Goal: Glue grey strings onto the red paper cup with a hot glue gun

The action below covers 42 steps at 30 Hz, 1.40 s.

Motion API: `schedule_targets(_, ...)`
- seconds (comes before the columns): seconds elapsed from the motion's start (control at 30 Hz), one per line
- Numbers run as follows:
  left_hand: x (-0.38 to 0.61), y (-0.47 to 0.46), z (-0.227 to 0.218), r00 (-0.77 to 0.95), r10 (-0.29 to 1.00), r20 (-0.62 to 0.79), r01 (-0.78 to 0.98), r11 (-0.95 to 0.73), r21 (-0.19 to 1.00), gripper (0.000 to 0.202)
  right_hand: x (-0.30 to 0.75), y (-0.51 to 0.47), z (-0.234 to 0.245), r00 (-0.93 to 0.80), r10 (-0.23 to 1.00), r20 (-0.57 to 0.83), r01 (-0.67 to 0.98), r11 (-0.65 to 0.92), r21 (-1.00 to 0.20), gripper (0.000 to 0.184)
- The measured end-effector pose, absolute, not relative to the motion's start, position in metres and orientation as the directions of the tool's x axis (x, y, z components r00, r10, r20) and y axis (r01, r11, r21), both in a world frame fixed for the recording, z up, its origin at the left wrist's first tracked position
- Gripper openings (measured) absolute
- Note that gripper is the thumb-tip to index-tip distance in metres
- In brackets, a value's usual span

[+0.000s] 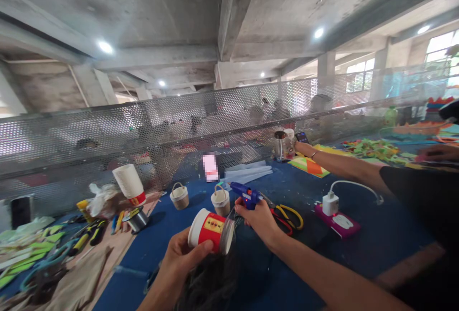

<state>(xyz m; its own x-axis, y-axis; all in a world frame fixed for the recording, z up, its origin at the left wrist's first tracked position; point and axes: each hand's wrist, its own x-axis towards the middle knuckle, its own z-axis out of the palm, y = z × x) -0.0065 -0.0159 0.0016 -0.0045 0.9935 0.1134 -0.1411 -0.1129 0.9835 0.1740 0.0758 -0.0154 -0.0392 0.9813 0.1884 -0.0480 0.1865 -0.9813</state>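
Observation:
A white paper cup (pixel 197 227) with a red printed band lies sideways in my left hand (pixel 182 253), thumb across its side. Grey cord is wound around the end of the cup nearer my right hand. My right hand (pixel 260 222) is closed around a blue glue gun (pixel 245 194) with a small red light on it, just right of the cup. Its fingertips are partly hidden, and loose grey strands run close by them. Behind the cup stand two small buckets with looped handles, a left one (pixel 179 197) and a right one (pixel 220 201).
Scissors (pixel 292 218) lie right of my right hand. A charger (pixel 330 203) sits on a purple power strip (pixel 339 222). At left are stacked paper cups (pixel 129 182), a wire spool (pixel 136 219) and pliers (pixel 89 237). Another person's arm (pixel 344 167) reaches toward a metal mug (pixel 281 146).

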Motion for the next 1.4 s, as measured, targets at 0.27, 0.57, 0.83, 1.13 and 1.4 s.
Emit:
schedule_targets(0.27,-0.007,-0.017,0.003,-0.025,0.992,0.122,-0.188,-0.125,0.974,0.033,0.172,0.078,-0.019,-0.046,0.984,0.173,-0.088,0.169,-0.982,0.015)
schedule_targets(0.57,-0.009,-0.014,0.005,-0.047,0.995,0.086,-0.298,-0.096,0.95,0.035,0.166,0.074,-0.017,-0.088,0.983,0.158,-0.22,0.136,-0.966,0.016)
schedule_targets(0.83,-0.006,-0.014,0.008,-0.171,0.985,0.028,-0.405,-0.097,0.909,0.037,0.17,0.062,-0.004,-0.174,0.971,0.167,-0.27,0.116,-0.956,0.019)
schedule_targets(1.13,-0.007,-0.011,0.007,-0.202,0.977,-0.066,-0.46,-0.035,0.887,0.063,0.166,0.064,-0.006,-0.195,0.971,0.137,-0.312,0.071,-0.947,0.02)
schedule_targets(1.4,-0.009,-0.007,0.007,-0.184,0.976,-0.117,-0.46,0.02,0.888,0.053,0.161,0.071,-0.018,-0.17,0.978,0.119,-0.367,0.049,-0.929,0.024)
